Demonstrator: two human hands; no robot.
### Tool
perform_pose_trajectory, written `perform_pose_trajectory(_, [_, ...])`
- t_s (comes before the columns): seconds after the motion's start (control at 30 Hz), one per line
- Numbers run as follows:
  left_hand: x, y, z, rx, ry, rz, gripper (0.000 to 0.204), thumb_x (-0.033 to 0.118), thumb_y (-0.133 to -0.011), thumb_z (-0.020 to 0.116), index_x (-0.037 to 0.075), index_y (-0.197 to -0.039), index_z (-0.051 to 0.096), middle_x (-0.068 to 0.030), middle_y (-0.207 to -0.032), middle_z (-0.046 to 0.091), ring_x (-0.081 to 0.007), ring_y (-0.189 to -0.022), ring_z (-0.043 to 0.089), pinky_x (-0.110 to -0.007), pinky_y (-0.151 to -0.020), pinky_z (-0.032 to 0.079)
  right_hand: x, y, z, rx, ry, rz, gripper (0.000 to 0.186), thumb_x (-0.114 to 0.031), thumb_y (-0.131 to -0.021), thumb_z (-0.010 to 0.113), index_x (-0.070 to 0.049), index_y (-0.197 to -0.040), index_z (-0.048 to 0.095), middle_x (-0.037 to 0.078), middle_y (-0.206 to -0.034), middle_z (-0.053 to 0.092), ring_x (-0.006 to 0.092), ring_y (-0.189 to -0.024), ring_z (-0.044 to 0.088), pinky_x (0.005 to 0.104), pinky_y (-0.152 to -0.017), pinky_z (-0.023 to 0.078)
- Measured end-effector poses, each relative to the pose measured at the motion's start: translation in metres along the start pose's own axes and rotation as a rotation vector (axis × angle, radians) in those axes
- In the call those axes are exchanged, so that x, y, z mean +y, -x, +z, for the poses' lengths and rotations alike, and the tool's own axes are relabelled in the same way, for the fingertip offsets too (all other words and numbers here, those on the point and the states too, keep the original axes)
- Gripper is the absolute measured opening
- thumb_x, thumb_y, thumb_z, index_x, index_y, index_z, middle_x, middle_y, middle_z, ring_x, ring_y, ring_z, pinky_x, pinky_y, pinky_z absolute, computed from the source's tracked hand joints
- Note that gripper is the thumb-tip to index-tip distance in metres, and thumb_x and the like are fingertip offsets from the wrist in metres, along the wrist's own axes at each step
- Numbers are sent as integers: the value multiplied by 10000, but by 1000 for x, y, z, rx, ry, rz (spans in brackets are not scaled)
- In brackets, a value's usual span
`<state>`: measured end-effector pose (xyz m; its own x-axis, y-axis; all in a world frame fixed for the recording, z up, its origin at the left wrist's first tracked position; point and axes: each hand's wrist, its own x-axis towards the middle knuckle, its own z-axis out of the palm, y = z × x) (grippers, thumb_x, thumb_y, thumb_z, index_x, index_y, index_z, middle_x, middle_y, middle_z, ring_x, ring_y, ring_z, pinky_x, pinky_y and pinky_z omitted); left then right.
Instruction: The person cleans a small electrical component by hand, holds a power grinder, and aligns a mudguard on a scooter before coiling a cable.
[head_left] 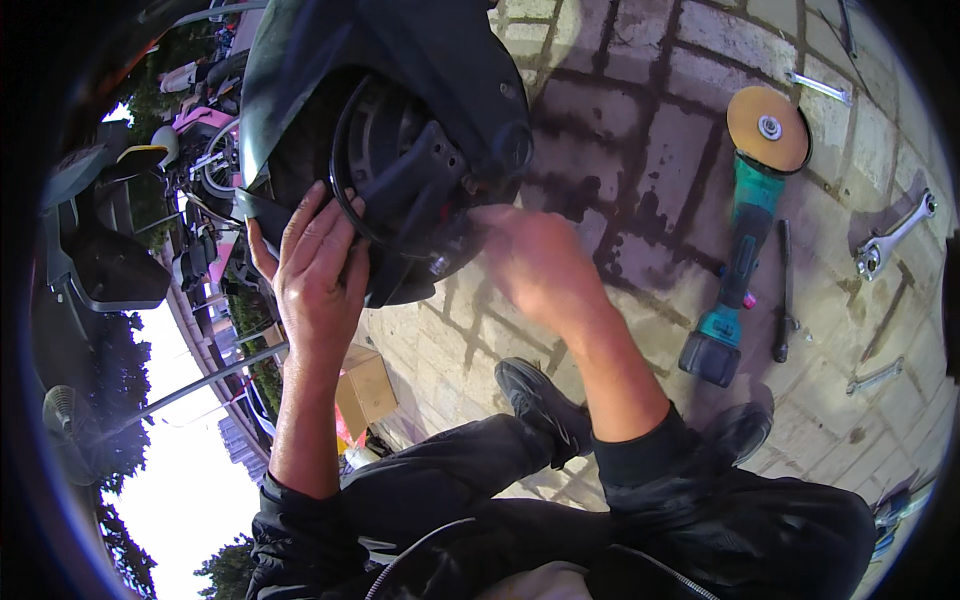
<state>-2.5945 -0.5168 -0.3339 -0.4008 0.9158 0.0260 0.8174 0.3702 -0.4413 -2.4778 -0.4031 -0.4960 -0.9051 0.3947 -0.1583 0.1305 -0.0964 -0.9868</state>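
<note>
Dark body panels [390, 40] of what looks like a scooter or motorcycle fill the upper left, around a shadowed opening with a black wheel [385, 135] inside. A thin black cable [338, 165] curves down past this opening. My left hand [322, 260] lies against the panel's lower edge with its fingers stretched out, the fingertips beside the cable. To its right, my right hand [535, 260] is curled and blurred by motion, close to a small metal fitting [440, 264] by the wheel. Its fingertips are hard to see, and what they hold is hidden.
On the brick paving [640, 140] at right lie a green angle grinder [745, 230] with an orange disc, a black bar [785, 290], a ratchet wrench [895, 238] and spanners [820, 88]. A cardboard box [366, 388] stands near my left forearm; parked two-wheelers [205, 150] are beyond.
</note>
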Motion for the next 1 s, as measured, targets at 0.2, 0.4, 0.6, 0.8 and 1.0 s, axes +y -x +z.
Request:
perform_pose_trajectory(0.2, [1,1,6,70,16,11,329,32,-788,726,113,-1107,725,-11,-1168,695,-189,-1233,572,-530,-1174,95,0,2,-15,-3,3,166,368,-139,-871,504,-69,-1197,662,246,-1017,674,403,-962,646,447,-902,510])
perform_pose_trajectory(0.4, [2,0,6,63,35,1,326,27,-792,711,109,-1107,725,-4,-1170,695,-186,-1223,581,-504,-1176,83,2,2,-18,13,-58,164,366,-139,-870,498,-38,-1181,662,249,-1048,668,405,-988,641,439,-914,504])
perform_pose_trajectory(0.6, [0,1,6,53,37,-12,323,28,-793,708,110,-1105,725,-2,-1165,697,-181,-1209,589,-506,-1175,80,-2,2,-24,35,-112,169,367,-146,-875,503,3,-1177,648,234,-961,692,342,-927,681,388,-857,509])
perform_pose_trajectory(0.8, [-2,1,7,55,36,3,328,33,-790,715,110,-1108,723,-2,-1160,698,-175,-1201,592,-518,-1174,77,-3,1,-27,27,-108,207,343,-138,-865,498,-27,-1141,669,238,-1080,664,391,-1023,634,435,-924,495])
perform_pose_trajectory(1.0, [3,-1,2,31,24,-16,335,35,-802,690,117,-1126,716,5,-1188,692,-177,-1237,569,-481,-1187,80,-3,2,-32,41,-142,195,324,-143,-868,503,-24,-1116,674,234,-1047,671,392,-1000,639,440,-906,500])
